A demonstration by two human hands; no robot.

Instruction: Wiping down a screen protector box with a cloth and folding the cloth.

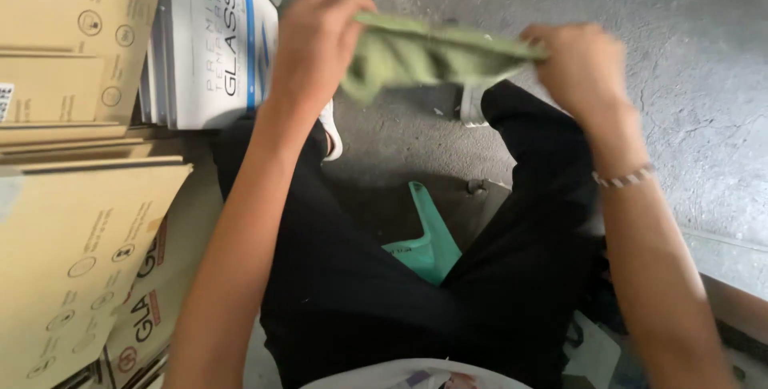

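A light green cloth (416,55) is stretched between my two hands above my knees. My left hand (316,33) grips its left, bunched end. My right hand (580,65) pinches its right end; a beaded bracelet (624,177) sits on that wrist. I am seated, with black trousers (360,277) filling the middle of the view. The cloth is slightly blurred.
Brown cardboard boxes (72,45) are stacked at the left, with white and blue flat boxes (212,45) beside them. A green plastic seat (428,237) shows between my legs. Grey concrete floor (688,77) lies ahead and to the right.
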